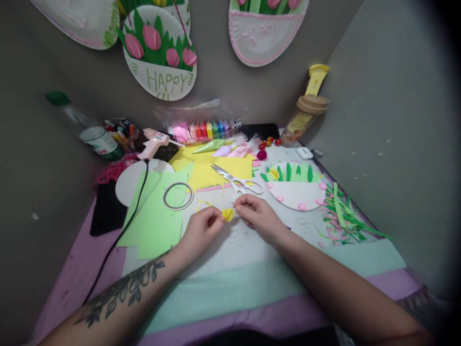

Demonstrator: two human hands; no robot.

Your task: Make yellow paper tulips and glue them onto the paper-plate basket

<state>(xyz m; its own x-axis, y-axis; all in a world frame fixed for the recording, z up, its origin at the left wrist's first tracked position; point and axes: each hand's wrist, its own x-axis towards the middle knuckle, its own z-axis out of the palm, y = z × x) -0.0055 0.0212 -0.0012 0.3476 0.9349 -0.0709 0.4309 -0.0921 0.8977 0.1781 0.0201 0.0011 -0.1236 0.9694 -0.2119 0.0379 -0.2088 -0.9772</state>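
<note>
Both my hands meet over the middle of the table on a small folded yellow paper piece (227, 214). My left hand (201, 228) pinches its left side with fingers curled. My right hand (256, 214) pinches its right side, fingers closed too. Just behind my hands lie white-handled scissors (236, 181) on a yellow paper sheet (212, 168). To the right sits a half paper plate (297, 192) with green paper grass and small pink flowers.
Light green paper sheets (154, 216) and a wire ring (178, 196) lie at left. A pink glue gun (153, 144) with a black cord, a bottle (90, 132), clay packs (211, 129), and green paper scraps (342, 216) surround the work area. Paper-plate crafts hang on the wall.
</note>
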